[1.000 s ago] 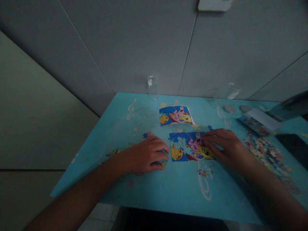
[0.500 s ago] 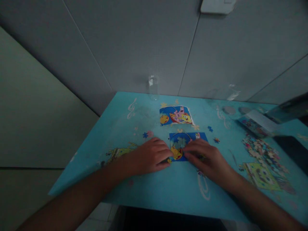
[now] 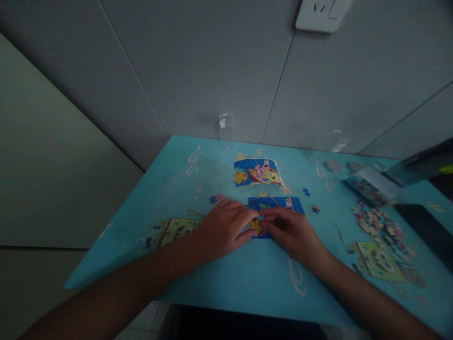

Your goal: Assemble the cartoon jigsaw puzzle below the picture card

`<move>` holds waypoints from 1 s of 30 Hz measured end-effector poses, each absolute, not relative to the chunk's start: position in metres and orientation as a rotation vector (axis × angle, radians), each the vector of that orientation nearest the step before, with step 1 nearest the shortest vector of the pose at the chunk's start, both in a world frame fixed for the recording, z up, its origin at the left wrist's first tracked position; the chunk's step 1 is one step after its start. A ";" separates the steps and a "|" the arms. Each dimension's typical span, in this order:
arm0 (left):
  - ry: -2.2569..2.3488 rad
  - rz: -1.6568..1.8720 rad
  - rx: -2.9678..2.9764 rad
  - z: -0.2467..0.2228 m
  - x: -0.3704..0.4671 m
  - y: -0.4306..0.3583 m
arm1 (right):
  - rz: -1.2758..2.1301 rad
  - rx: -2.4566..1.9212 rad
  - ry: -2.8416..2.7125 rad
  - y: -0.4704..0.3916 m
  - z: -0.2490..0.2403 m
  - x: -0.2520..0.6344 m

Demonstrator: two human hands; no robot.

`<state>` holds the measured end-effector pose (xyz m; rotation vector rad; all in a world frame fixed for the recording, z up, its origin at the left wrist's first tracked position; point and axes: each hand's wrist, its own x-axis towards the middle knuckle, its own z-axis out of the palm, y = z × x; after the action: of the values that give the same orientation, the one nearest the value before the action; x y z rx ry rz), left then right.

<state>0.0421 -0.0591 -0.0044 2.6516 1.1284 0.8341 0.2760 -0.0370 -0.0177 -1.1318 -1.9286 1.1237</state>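
A small, mostly assembled blue jigsaw puzzle [image 3: 297, 205] with a yellow figure lies flat on the table, partly covered by my fingers. My left hand [image 3: 230, 226] rests at its left edge, index finger reaching over it and thumb apart below. My right hand [image 3: 292, 231] comes from the right, thumb and index pinched over the puzzle's middle. A small pale-blue puzzle piece [image 3: 261, 217] seems to show at those fingertips, mostly hidden. The fingertips of both hands nearly meet there. Behind the puzzle lies a printed reference picture [image 3: 258, 172] with cartoon figures.
Loose pieces lie nearby: a blue one [image 3: 306, 192], a multicoloured one [image 3: 315, 208] and another blue one [image 3: 213, 199]. A heap of pieces [image 3: 382, 229] sits right, beside a dark phone-like slab [image 3: 426, 231]. A clear jar [image 3: 226, 132] stands near the wall; round lids [image 3: 333, 165] lie right.
My right hand has shifted left and slightly up over the puzzle, its fingertips closing in on my left index finger. My left index finger has stretched further right. The view has tilted slightly.
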 end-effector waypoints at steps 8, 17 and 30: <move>1.006 0.531 2.806 -0.006 0.027 -0.055 | 0.700 -1.224 -2.158 -0.020 -0.022 0.280; 0.939 0.477 2.876 -0.010 0.034 -0.057 | 0.654 -1.165 -2.228 -0.021 -0.024 0.274; 0.956 0.458 2.877 -0.009 0.036 -0.057 | 0.492 -1.193 -2.275 -0.023 -0.025 0.274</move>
<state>0.0358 -0.0572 -0.0089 2.8773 0.9559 0.4581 0.2738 -0.0233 -0.0246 -1.1926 -2.2755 0.4917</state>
